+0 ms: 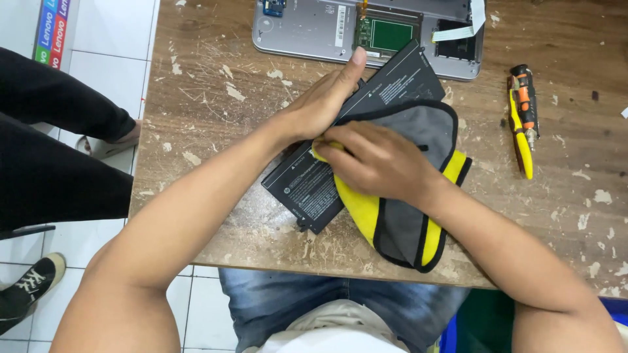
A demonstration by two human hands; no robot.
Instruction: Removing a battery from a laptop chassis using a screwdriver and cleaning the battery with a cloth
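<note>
1. White floor tiles (104,39) are seen at nine o'clock, where another person's dark trouser legs and a black shoe (26,284) stand beside the work surface; a scarred wooden table (216,85) with flaking finish fills most of the view.

2. An opened laptop base (307,29) is laid underside up at twelve o'clock, its green circuit board and a white ribbon cable exposed, kept clear of the hands.

3. A flat black battery pack (311,186) is set diagonally at the table's centre, running from seven o'clock up toward one o'clock, just beside the laptop base, so that its long face is presented to the cloth.

4. A grey and yellow cleaning cloth (405,225) with black edging is draped over the right half of the pack and hangs toward five o'clock.

5. The left hand (324,98) is pressed flat along the pack's upper edge, fingers together and thumb stretched toward twelve o'clock; the pack appears to be steadied this way, pinned rather than grasped.

6. The right hand (376,160) is curled closed on a bunched yellow fold of the cloth, knuckles up, bearing it down onto the pack; the fingertips are hidden, so how tight the pinch is cannot be told.

7. A yellow and orange hand tool (523,117), possibly a screwdriver or cutter, is left at three o'clock, well apart from both hands.
</note>
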